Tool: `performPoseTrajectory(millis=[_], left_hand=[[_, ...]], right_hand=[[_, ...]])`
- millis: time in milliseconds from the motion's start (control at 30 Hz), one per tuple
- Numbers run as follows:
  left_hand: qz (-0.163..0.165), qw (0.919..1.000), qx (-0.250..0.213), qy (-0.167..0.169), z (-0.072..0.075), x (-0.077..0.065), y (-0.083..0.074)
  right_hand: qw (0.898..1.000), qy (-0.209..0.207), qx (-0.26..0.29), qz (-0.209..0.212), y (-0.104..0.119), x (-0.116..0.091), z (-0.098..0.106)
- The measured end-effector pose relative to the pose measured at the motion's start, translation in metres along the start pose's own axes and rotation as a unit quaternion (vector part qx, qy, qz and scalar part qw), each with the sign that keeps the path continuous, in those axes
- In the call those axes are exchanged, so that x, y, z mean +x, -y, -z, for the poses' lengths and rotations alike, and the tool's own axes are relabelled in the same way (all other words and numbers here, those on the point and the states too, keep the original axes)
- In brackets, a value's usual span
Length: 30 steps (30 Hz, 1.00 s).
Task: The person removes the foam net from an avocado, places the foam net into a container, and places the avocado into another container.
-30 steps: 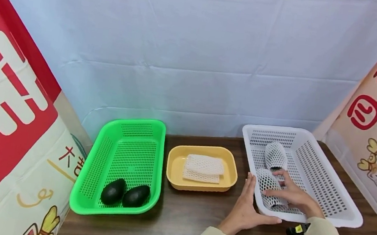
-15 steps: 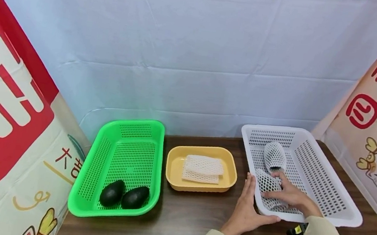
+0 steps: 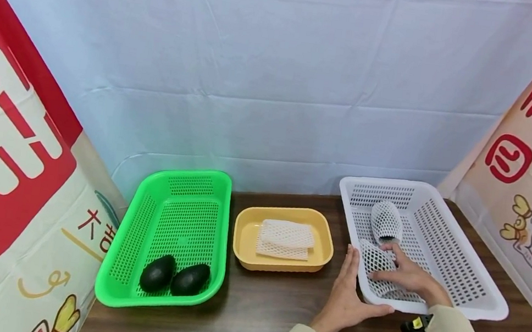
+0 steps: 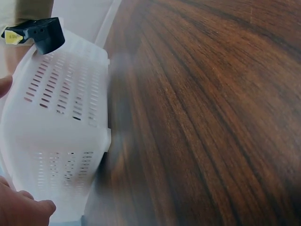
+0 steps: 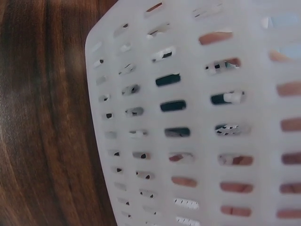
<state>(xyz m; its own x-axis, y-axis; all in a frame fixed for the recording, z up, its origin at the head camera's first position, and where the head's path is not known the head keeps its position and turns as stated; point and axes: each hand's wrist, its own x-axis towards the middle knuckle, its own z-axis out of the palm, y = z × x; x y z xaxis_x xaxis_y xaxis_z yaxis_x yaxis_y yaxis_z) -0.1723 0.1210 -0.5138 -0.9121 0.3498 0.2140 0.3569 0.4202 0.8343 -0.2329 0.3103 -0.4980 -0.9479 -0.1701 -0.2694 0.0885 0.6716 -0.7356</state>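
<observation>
The white basket (image 3: 439, 254) holds two white foam net sleeves with dark fruit inside that looks like avocado. The nearer netted avocado (image 3: 376, 260) lies in the front left corner, partly hidden by my right hand (image 3: 412, 275). That hand reaches over the front rim and holds it between thumb and fingers. Outside, my left hand (image 3: 345, 300) rests against the same corner, with straight fingers along the left side and the thumb pointing along the front. Behind lies the other netted avocado (image 3: 386, 220), its dark end showing. Through the basket slots, the right wrist view shows bits of fingers and net.
A yellow tray (image 3: 246, 249) with white foam nets (image 3: 286, 237) stands in the middle of the wooden table (image 3: 258, 309). On the left, a green basket (image 3: 110, 257) holds two dark avocados (image 3: 173, 277). Cloth walls close off the back and sides.
The right thumb and fingers have shifted slightly on the nearer netted avocado, and its net sits a little differently. The left hand stays at the basket corner.
</observation>
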Motion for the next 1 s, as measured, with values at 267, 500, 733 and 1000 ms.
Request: performPoseTrajectory(millis=[267,500,733,1000], left_hand=[[0.021,0.9996,0.014,0.011,0.004,0.001,-0.002],[0.036,0.9989,0.009,0.028,0.008,0.002,-0.009],[0.013,0.9974,0.025,0.067,0.027,0.003,-0.011],[-0.012,0.9975,0.025,0.065,0.049,0.004,-0.015]], right_hand=[[1.000,-0.007,-0.014,0.002,0.003,-0.001,-0.001],[1.000,-0.017,-0.018,-0.009,0.003,-0.006,0.004],[0.999,-0.025,-0.009,-0.035,-0.004,0.001,0.006],[0.999,-0.026,0.011,-0.045,0.010,-0.006,0.009]])
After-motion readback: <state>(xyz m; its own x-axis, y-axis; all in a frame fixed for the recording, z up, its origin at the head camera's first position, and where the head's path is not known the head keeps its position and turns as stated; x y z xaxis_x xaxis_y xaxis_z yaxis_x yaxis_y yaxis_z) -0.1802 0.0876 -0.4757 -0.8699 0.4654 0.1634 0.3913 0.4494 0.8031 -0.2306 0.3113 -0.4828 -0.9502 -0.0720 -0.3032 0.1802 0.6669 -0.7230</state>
